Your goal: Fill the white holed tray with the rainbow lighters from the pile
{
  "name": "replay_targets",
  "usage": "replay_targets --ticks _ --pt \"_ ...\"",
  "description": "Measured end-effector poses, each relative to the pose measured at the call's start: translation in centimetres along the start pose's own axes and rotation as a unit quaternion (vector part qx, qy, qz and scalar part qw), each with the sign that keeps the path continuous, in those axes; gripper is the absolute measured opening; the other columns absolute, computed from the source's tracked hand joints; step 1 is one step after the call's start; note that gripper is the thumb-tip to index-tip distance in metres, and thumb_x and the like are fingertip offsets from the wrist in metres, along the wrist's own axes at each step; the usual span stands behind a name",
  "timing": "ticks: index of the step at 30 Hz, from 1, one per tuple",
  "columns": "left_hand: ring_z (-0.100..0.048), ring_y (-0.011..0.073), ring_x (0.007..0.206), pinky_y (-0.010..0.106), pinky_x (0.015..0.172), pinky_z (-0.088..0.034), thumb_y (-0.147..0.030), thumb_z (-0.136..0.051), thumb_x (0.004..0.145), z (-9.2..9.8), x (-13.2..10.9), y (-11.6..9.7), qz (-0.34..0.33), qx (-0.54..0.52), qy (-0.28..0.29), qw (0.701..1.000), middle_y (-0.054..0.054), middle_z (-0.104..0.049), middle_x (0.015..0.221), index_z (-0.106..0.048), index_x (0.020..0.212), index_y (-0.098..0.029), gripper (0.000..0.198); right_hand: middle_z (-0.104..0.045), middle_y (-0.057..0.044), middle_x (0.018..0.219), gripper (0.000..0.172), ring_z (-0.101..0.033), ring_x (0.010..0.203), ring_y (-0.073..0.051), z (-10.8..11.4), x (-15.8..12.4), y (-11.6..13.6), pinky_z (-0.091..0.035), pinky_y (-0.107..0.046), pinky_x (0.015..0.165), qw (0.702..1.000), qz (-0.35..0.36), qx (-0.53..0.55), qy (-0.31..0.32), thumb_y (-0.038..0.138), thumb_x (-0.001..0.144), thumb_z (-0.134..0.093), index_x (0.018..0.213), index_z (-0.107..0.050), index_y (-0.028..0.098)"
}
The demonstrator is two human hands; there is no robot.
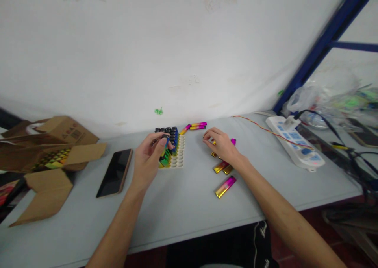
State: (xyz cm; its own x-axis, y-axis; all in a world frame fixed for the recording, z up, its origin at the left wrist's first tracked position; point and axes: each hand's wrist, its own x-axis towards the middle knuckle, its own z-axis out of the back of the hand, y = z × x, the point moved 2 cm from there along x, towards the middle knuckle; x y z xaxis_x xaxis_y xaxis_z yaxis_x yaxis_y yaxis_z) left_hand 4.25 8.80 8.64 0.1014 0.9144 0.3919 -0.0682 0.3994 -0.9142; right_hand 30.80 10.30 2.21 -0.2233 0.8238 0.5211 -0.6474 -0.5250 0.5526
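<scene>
My left hand (149, 154) is closed in a pinch on a slim blue-and-yellow stick with a black end (165, 141), held over the left part of a white tray with round holes (177, 162). Several black-topped sticks (165, 131), blue fading to green and yellow, stand upright in that tray. Right of it, my right hand (220, 143) is held above the table with its fingers curled together; a small dark-and-gold bit shows at the fingertips, too little to name. Below this hand lie several shiny purple-and-gold flat sticks (226, 186), partly hidden by the hand and wrist.
More purple-and-gold sticks (198, 125) lie by the wall. A phone (114, 172) and an open cardboard box (71, 131) with yellow-and-dark pieces are at left. A white power strip (295, 142) with plugs and cables stands at right, near a blue frame (313, 51).
</scene>
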Motion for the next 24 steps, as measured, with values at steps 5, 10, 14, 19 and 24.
replay_targets --ticks 5,10,14,19,24 --pt "-0.072 0.0218 0.095 0.034 0.092 -0.056 -0.046 -0.08 0.087 1.0 -0.1 0.2 -0.054 0.158 0.007 0.986 0.006 -0.077 0.101 -0.078 0.1 -0.022 0.027 -0.068 -0.008 0.105 0.008 -0.065 0.088 -0.021 0.1 0.0 0.1 -0.057 -0.036 0.082 1.0 0.001 -0.002 -0.007 0.014 0.097 -0.063 0.094 -0.065 0.021" --pt "-0.069 0.0264 0.103 0.043 0.101 -0.054 -0.048 -0.075 0.091 2.2 0.6 0.5 -0.124 0.307 0.106 0.938 0.007 -0.077 0.105 -0.079 0.099 -0.025 0.025 -0.067 -0.007 0.104 0.008 -0.065 0.087 -0.02 0.2 0.0 -0.1 -0.057 -0.037 0.081 1.0 -0.005 -0.006 -0.006 0.015 0.098 -0.063 0.093 -0.065 0.022" --pt "-0.065 0.0297 0.115 0.05 0.108 -0.052 -0.046 -0.069 0.095 2.7 0.8 1.0 -0.164 0.362 0.145 0.906 0.01 -0.074 0.116 -0.078 0.099 -0.024 0.024 -0.068 -0.007 0.106 0.007 -0.066 0.086 -0.02 0.3 0.0 -0.1 -0.057 -0.036 0.081 1.0 -0.006 -0.007 -0.008 0.016 0.098 -0.064 0.094 -0.065 0.022" --pt "-0.06 0.0312 0.127 0.053 0.115 -0.048 -0.041 -0.065 0.097 2.8 0.4 1.2 -0.177 0.4 0.168 0.883 0.011 -0.066 0.132 -0.077 0.103 -0.024 0.021 -0.067 -0.008 0.104 0.009 -0.066 0.087 -0.021 0.6 0.0 0.3 -0.056 -0.036 0.08 1.0 -0.01 -0.01 -0.01 0.014 0.098 -0.064 0.093 -0.063 0.021" --pt "-0.058 0.0316 0.13 0.053 0.115 -0.048 -0.04 -0.064 0.098 3.2 0.3 1.1 -0.192 0.417 0.184 0.869 0.012 -0.062 0.135 -0.076 0.104 -0.023 0.022 -0.067 -0.008 0.104 0.008 -0.066 0.087 -0.021 1.1 0.1 0.5 -0.056 -0.037 0.082 1.0 -0.008 -0.013 -0.015 0.015 0.099 -0.062 0.093 -0.063 0.021"
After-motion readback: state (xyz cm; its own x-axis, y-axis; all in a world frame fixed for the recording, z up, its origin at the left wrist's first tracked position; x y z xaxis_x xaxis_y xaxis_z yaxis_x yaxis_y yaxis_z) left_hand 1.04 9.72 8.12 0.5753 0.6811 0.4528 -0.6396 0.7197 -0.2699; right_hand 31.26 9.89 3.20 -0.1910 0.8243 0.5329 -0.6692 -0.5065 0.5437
